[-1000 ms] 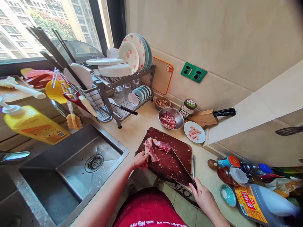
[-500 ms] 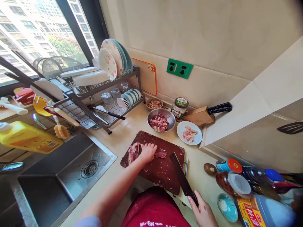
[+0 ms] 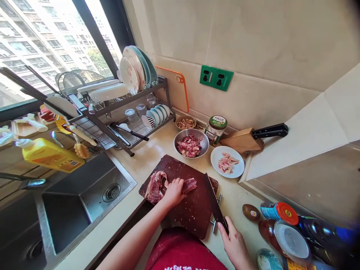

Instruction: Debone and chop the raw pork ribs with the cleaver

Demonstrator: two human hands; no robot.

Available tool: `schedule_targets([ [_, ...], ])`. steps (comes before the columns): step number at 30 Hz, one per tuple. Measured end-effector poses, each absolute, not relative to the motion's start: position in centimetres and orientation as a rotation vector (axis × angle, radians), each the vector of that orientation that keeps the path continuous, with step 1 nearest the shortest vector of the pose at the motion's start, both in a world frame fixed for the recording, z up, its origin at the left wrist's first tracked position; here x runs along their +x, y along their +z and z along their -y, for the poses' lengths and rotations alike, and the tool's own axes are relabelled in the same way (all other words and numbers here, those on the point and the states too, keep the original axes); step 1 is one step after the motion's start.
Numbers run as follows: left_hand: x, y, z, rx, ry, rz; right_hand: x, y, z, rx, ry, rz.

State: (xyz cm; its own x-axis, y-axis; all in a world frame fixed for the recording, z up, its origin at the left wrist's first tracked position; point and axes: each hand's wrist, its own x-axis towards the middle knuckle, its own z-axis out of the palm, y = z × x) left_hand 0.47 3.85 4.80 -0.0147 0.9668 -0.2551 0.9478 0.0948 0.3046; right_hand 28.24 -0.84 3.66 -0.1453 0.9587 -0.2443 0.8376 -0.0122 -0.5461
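Meat (image 3: 157,185) on the cutting board (image 3: 194,210), sink (image 3: 84,198) to its left.
Behind the board stand a bowl (image 3: 191,144) and a plate (image 3: 227,162); the dish rack (image 3: 123,108) is behind the sink.

Left hand (image 3: 173,192) pressing raw meat (image 3: 157,185) on dark cutting board (image 3: 194,210), right hand (image 3: 234,245) gripping cleaver (image 3: 214,202) resting beside it, steel bowl (image 3: 191,144) sitting behind.

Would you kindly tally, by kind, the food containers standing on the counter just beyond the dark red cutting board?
Round steel bowl of chopped red meat: 1
Small brown bowl of nuts: 1
White round plate of pale meat scraps: 1
Green-lidded glass jar: 1
Total: 4
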Motion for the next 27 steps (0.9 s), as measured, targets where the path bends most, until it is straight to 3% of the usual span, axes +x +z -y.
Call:
schedule_targets([
  [3, 0.5, 4.1, -3.6, 1.891, 0.181, -2.003, 27.2, 4.4, 0.8, -1.822, 1.015, 2.082],
  [11, 0.5, 3.0, -4.4, 1.994, 0.455, -1.758, 23.7, 5.8, 0.6, -1.729, 0.929, 2.237],
  [19, 0.3, 1.9, -3.3, 2.014, 0.633, -1.76, 20.4, 10.6, -0.8, -1.454, 0.384, 2.224],
  [27, 0.7, 1.9, -4.0, 2.025, 0.548, -1.808, 17.4, 5.8, -3.5, -1.866, 0.736, 2.478],
])
